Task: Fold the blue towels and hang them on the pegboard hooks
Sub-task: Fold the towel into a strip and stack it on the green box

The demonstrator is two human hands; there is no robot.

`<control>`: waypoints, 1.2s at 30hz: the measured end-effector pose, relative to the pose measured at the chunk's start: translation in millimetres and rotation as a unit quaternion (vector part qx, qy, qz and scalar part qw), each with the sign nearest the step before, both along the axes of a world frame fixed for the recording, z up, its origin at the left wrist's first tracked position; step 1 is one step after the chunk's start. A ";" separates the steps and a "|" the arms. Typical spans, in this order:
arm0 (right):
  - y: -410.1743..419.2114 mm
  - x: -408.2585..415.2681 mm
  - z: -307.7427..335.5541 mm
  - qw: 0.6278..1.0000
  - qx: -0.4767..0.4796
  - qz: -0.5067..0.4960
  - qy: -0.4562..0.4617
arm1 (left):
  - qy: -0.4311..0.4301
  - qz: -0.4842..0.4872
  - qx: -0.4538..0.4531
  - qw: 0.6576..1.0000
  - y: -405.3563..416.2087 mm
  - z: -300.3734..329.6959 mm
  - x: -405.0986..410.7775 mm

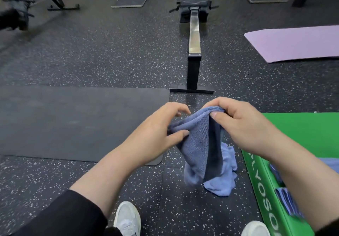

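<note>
Blue towel (198, 144) held up in mid-air over the speckled gym floor (110, 61), draped in a loose fold between both hands. Right hand (244, 125) pinching the upper edge, thumb against curled fingers (212, 105); left hand (156, 134) gripping a bunched side lower down, thumb pressed onto the cloth, other fingers half curled above it. Lower end hanging free, close over a second blue towel (225, 177) lying crumpled on the floor just beside the green plyo box (302, 134). More blue cloth on the box top, mostly hidden behind the right forearm.

Likely trouble from here: uneven layers (edges not matched at the top), giving a lopsided fold that slides off a hook. Slipping from the left pinch also possible, the bunch there being thick. Dangling end apt to brush the floor and pick up grit. Pegboard not in view, so hanging distance impossible to judge.
</note>
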State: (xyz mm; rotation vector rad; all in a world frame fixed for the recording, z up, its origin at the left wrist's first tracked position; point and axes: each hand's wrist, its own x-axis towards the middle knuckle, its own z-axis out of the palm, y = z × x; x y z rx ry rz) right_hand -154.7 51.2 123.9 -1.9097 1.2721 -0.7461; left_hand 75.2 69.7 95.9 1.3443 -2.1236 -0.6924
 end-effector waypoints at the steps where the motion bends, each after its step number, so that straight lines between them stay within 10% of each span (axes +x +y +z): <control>1: -1.3 -0.7 -0.1 1.000 0.000 -0.001 0.000 | -0.016 -0.006 -0.010 1.000 -0.8 -0.4 0.9; 12: -16.3 -12.9 -9.8 0.997 -0.001 -0.026 0.073 | -0.202 0.095 0.003 0.975 -12.3 -5.1 16.0; 21: -20.4 -15.6 -10.2 0.995 -0.013 -0.075 0.064 | -0.089 0.180 -0.081 0.976 -13.9 18.7 12.6; 29: -17.0 -10.9 -3.6 0.997 -0.011 -0.072 -0.016 | 0.094 0.193 0.002 0.977 -11.5 26.3 12.4; 36: -17.0 1.0 -11.1 0.991 0.024 -0.109 -0.071 | 0.306 0.250 0.133 0.909 -10.2 10.2 -5.2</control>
